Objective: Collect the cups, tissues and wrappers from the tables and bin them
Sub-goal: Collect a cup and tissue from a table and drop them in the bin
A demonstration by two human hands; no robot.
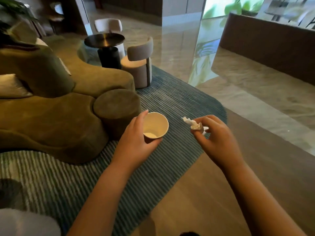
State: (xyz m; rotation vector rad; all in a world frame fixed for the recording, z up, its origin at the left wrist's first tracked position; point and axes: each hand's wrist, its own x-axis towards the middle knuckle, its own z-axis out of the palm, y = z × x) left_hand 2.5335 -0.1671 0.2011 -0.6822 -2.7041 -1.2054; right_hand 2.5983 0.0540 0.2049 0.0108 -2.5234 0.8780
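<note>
My left hand (134, 142) grips a pale paper cup (156, 124) from its left side and below; the cup is tilted so its open mouth faces me, and a little white shows at its bottom. To the right of the cup, my right hand (216, 135) pinches a crumpled white tissue (193, 124) between its fingertips. One end of the tissue sticks out toward the cup, a short gap away from its rim. Both hands hover over the ribbed blue-green rug (170, 103).
An olive sofa with rounded lobes (56, 106) fills the left. Behind it stands a round dark side table (104, 40) with two beige chairs (139, 62). Polished stone floor (255, 99) and a brown strip of floor (213, 193) lie to the right. A dark low wall (272, 46) runs at the far right.
</note>
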